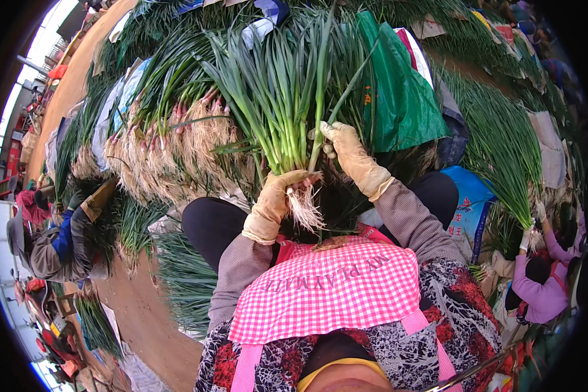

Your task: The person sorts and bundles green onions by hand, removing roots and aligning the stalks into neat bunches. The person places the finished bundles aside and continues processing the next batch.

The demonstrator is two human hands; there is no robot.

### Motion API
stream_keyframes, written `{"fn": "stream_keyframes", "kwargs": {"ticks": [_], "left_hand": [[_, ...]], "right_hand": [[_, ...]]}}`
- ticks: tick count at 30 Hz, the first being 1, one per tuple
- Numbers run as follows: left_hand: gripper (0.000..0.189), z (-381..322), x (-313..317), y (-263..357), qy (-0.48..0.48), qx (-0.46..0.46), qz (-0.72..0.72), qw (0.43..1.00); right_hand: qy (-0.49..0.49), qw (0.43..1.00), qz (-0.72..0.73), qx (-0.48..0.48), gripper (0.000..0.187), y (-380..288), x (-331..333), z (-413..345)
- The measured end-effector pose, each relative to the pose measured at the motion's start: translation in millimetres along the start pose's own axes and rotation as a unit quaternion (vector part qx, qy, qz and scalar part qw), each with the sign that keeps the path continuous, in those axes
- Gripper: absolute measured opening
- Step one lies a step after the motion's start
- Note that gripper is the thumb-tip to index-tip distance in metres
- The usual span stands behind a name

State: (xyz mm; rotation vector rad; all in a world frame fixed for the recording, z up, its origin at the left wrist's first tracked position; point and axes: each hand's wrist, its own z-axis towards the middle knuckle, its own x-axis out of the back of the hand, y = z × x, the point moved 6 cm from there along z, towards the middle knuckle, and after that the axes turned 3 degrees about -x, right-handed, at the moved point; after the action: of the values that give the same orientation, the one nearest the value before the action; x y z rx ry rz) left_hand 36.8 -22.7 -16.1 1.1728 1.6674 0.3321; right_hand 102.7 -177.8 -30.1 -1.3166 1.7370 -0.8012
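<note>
My left hand (278, 198), in a cream rubber glove, is closed round the lower stems of a bunch of green onions (286, 117). The bunch stands with its leaves pointing away from me, and its pale roots (305, 210) hang below the fist. My right hand (343, 147), gloved alike, is at the right side of the bunch, with thumb and forefinger at the stalk nearest it. Whether it grips that stalk is hard to tell. Behind and to the left lie many more green onions with long, tangled roots (206, 142).
A green plastic sack (402, 93) covers onions at the right, beside a blue printed bag (468, 206). Co-workers sit at the far left (54, 250) and far right (539, 289). Loose onions (183, 279) lie by my left knee; brown floor (142, 308) shows beyond.
</note>
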Motion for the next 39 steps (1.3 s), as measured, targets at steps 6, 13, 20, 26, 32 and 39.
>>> {"fn": "stream_keyframes", "kwargs": {"ticks": [6,13,20,26,32,39], "left_hand": [[0.016,1,-7,-10,-0.021,0.033,-0.018,0.999],[0.020,-23,-17,3,0.024,-0.017,-0.037,0.999],[0.008,-36,-7,70,-0.059,-0.086,-0.148,0.983],[0.011,-34,-6,87,-0.066,-0.099,-0.119,0.986],[0.017,-6,-5,36,-0.027,-0.062,0.117,0.991],[0.021,-22,7,72,-0.033,-0.094,0.034,0.994]], "right_hand": [[0.107,0.960,-0.180,0.188,0.028,4,-17,5],[-0.127,0.864,0.478,-0.097,0.029,14,2,70],[-0.145,0.954,-0.246,-0.091,0.038,59,23,-88],[-0.152,0.868,-0.455,0.133,0.039,17,44,-64],[0.170,0.827,-0.532,0.060,0.100,-23,21,31],[0.022,0.967,-0.252,-0.013,0.044,-9,43,89]]}}
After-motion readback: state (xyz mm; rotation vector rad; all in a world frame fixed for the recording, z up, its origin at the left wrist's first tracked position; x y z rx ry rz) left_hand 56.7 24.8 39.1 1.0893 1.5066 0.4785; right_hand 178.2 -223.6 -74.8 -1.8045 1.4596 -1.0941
